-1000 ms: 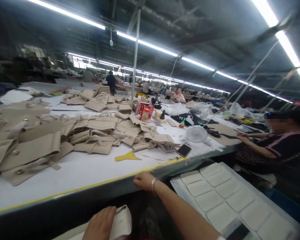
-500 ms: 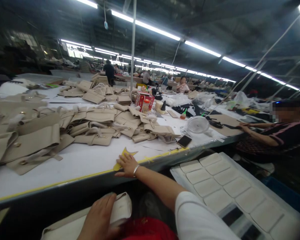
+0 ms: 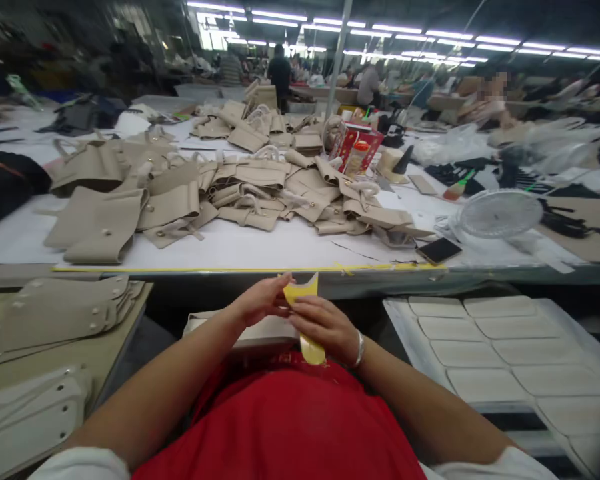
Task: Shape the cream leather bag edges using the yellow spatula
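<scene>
A flat yellow piece (image 3: 312, 348), notched with two points at its top end and rounded at its lower end, is held in front of my red apron. My right hand (image 3: 325, 323), with a silver bangle at the wrist, is closed around its middle. At the upper left edge, the fingers of my left hand (image 3: 265, 300) pinch the notched end. Below both hands a cream bag part (image 3: 260, 333) lies across my lap, partly hidden by my forearms and the apron.
Beige bag pieces (image 3: 250, 173) with handles are heaped across the white table (image 3: 240, 250). A phone (image 3: 439, 251) and a round fan (image 3: 500, 213) lie to the right. Cream panels (image 3: 510, 327) cover a board at right; stacked beige panels (image 3: 65, 310) sit at left. Several people are farther back.
My right hand has brought the yellow piece from the table edge to above my lap. My left hand has come up off the cream bag part to meet it. The view has swung left.
</scene>
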Tool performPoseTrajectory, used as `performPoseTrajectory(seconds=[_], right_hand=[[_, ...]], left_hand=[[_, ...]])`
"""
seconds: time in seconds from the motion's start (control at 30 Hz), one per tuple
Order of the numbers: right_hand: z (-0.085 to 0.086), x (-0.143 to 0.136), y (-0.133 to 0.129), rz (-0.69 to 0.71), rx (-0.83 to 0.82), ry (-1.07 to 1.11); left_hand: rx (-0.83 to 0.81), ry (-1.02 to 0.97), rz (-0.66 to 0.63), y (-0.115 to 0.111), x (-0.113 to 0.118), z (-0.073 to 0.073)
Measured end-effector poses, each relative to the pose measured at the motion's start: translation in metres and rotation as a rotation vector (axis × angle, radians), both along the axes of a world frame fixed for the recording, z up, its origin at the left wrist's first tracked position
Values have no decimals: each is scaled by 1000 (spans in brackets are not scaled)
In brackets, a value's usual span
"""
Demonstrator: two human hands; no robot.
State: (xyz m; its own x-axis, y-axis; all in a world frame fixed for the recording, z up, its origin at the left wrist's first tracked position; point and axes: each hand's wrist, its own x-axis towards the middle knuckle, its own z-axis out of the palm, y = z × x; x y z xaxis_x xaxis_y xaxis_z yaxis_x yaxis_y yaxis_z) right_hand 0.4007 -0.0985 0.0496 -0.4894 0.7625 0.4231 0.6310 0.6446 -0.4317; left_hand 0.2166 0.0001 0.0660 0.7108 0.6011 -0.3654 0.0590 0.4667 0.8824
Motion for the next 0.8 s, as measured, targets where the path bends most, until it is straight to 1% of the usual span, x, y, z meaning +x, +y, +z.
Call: performPoseTrajectory(seconds=[0.03,0.07,0.1,0.13,0.17,0.2,0.23,0.27,0.3,0.33,0.37,0.4,0.43,0.5,0.53,0.57,0.63,0.67,0.73,0.77,0.8], right_hand=[[2,-5,-8,57,-5,-24],[2,-8,-14,74,-6,-35],[-1,-7,-18,32,-1,-23],[-5,-5,-19,-75,6,20],[-10,-2,-19,-233,0,96],[-14,1,-17,-409,-39,199],[-18,2,-14,-559,-126,314],[-21,2,-10,-651,-251,423],[-22,-1,-6,-682,-394,509],[-23,-5,-3,-671,-525,564],[-22,-9,1,-654,-611,591],[-21,-14,5,-659,-638,593],[-20,-17,8,-690,-615,570],[-19,-16,13,-782,-509,456],[-20,-13,15,-803,-479,360],[-21,-8,16,-800,-482,245],[-25,1,17,-738,-573,4],[-26,4,17,-695,-636,-108],[-29,4,19,-625,-722,-296],[-29,2,20,-604,-737,-370],[-29,-1,23,-591,-740,-432]], left_hand=[[-76,-48,9,-4,6,1],[-113,-83,41,-8,11,1],[-117,-111,98,-12,15,-1],[-99,-134,170,-15,19,-2],[-69,-152,244,-19,21,-4],[-31,-165,309,-22,24,-7],[11,-176,348,-26,27,-9],[56,-182,369,-31,29,-12],[111,-182,380,-35,32,-14],[177,-169,389,-40,35,-16],[252,-142,401,-43,37,-17],[325,-104,401,-45,38,-19],[389,-61,376,-44,37,-19],[469,17,265,-35,30,-20],[468,51,215,-26,24,-21],[447,94,178,-16,18,-22],[415,222,108,4,7,-26],[423,292,41,12,4,-29],[479,399,-152,23,0,-35],[506,422,-232,26,1,-38],[518,424,-282,28,2,-40]])
